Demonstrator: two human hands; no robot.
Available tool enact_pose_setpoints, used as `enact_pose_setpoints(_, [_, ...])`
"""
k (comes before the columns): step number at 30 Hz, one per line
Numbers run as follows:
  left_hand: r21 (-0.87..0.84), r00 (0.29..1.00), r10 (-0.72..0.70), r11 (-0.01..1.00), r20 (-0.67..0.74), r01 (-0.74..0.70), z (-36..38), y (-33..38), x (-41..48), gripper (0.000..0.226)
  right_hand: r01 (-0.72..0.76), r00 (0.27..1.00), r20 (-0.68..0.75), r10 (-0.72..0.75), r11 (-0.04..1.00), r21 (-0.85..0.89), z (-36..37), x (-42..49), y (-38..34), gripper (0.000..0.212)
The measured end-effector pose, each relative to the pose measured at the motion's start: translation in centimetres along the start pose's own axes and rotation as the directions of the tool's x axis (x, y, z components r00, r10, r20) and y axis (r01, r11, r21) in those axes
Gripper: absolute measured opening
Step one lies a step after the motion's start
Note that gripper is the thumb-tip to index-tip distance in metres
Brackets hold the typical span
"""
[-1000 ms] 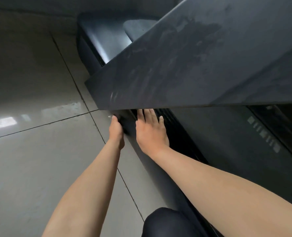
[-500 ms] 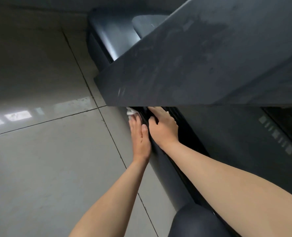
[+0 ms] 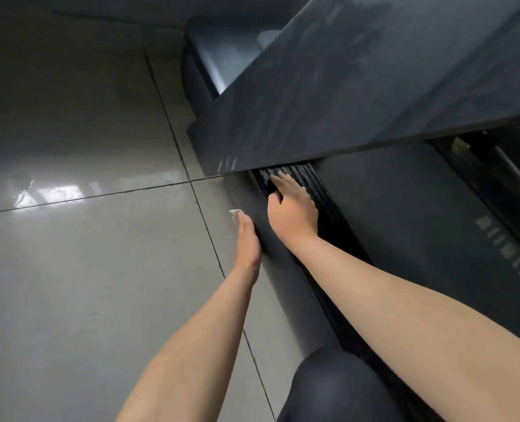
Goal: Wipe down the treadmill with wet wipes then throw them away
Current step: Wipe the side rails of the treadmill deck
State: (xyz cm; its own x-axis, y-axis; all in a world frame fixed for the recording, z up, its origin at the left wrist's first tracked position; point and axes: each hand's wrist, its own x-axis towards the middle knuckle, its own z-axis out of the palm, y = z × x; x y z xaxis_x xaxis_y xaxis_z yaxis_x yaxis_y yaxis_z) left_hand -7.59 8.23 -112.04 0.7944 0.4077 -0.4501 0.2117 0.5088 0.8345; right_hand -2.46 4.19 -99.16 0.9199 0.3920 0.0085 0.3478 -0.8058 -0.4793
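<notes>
Head view. Pressed the left hand flat against the grey side cover of the treadmill, with the fingers straight and close together and the palm turned to the cover. Held the wet wipe under the fingertips, between them and the cover. Saw only a small white corner of it, sticking out just beyond the fingertips, on the side toward the floor. Could not tell how much of the wipe lay hidden under the hand.

Laid the right hand on the black ribbed foot rail on top of the same side, just beside the left hand and a little ahead of it, apart from it. Stretched these fingers forward along the ribs, slightly bent and close together, with the tips near the lower edge of the slanted dark beam crossing above. Hooked the thumb over the outer edge of the rail.

Knelt with one knee in dark cloth at the near end of the side cover. To the left, glossy grey floor tiles with a pale reflection.
</notes>
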Motion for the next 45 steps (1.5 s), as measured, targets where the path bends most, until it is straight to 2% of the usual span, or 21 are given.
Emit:
enact_pose_setpoints(2, [0.021,0.985,0.168,0.986,-0.029,-0.167,1.2,1.3,-1.2,0.079,0.018,1.000,-0.004,-0.018,1.000,0.011,-0.1,0.0,0.2,0.044])
enact_pose_setpoints(3, [0.031,0.967,0.250,0.968,-0.052,-0.249,1.8,2.2,-1.6,0.065,0.022,1.000,-0.005,-0.022,1.000,0.019,-0.1,0.0,0.3,0.043])
enact_pose_setpoints(4, [0.050,0.949,0.308,0.951,-0.073,-0.305,2.2,2.9,-1.6,0.060,0.021,1.000,-0.007,-0.020,0.999,0.037,0.0,0.1,0.4,0.043])
enact_pose_setpoints(6, [0.108,0.919,0.383,0.922,-0.091,-0.373,2.6,4.0,-1.1,0.058,0.011,1.000,-0.009,-0.010,0.997,0.079,0.1,0.3,0.7,0.042])
enact_pose_setpoints(8, [0.157,0.918,0.389,0.914,-0.079,-0.374,2.8,4.0,-0.6,0.054,0.014,1.000,-0.010,-0.013,0.995,0.098,0.1,0.4,0.9,0.042])
enact_pose_setpoints(13, [0.104,0.955,0.292,0.953,-0.045,-0.286,2.6,0.7,-2.3,0.055,0.093,0.995,-0.036,-0.089,0.989,0.111,0.1,0.4,1.0,0.039])
enact_pose_setpoints(19, [0.130,0.988,0.140,0.980,0.065,-0.148,2.0,-2.6,-6.3,0.055,0.137,0.990,-0.056,-0.132,0.984,0.111,0.3,-0.4,1.3,0.039])
enact_pose_setpoints(23, [0.205,0.961,0.266,0.939,0.072,-0.275,2.5,-0.8,-6.7,0.054,0.069,0.997,-0.030,-0.065,0.981,0.184,-0.4,-0.9,1.9,0.030])
enact_pose_setpoints(26, [0.279,0.935,0.347,0.894,0.069,-0.352,3.9,1.3,-6.5,0.050,0.172,0.985,0.019,-0.173,0.985,0.023,-1.1,-2.4,3.1,0.038])
enact_pose_setpoints(28, [0.271,0.926,0.374,0.887,0.053,-0.374,4.5,1.7,-6.4,0.047,0.186,0.982,0.021,-0.186,0.982,0.007,-1.5,-3.5,3.9,0.044])
enact_pose_setpoints(31, [0.235,0.924,0.379,0.895,0.049,-0.379,4.5,0.6,-6.6,0.051,0.203,0.979,0.003,-0.203,0.979,-0.002,-1.4,-4.4,4.6,0.050])
enact_pose_setpoints(35, [0.192,0.958,0.274,0.939,0.078,-0.285,3.7,-2.1,-7.6,0.054,0.225,0.973,-0.035,-0.226,0.974,-0.036,-0.9,-4.3,4.7,0.053])
enact_pose_setpoints(38, [0.095,0.977,0.179,0.977,0.116,-0.190,2.9,-2.8,-8.3,0.060,0.254,0.965,-0.052,-0.258,0.965,-0.071,-0.7,-4.5,4.9,0.053])
enact_pose_setpoints(39, [0.060,0.984,0.121,0.990,0.134,-0.130,2.7,-3.0,-8.3,0.068,0.256,0.964,-0.055,-0.260,0.963,-0.080,-0.8,-4.5,4.9,0.053])
enact_pose_setpoints(42, [0.021,0.984,-0.070,0.998,0.164,0.067,1.9,-3.6,-7.7,0.116,0.253,0.963,-0.070,-0.260,0.963,-0.098,-0.9,-4.5,4.9,0.052])
enact_pose_setpoints(45, [0.037,0.976,-0.139,0.990,0.167,0.134,1.3,-4.6,-6.5,0.133,0.281,0.951,-0.096,-0.293,0.952,-0.125,-0.9,-4.7,4.9,0.049])
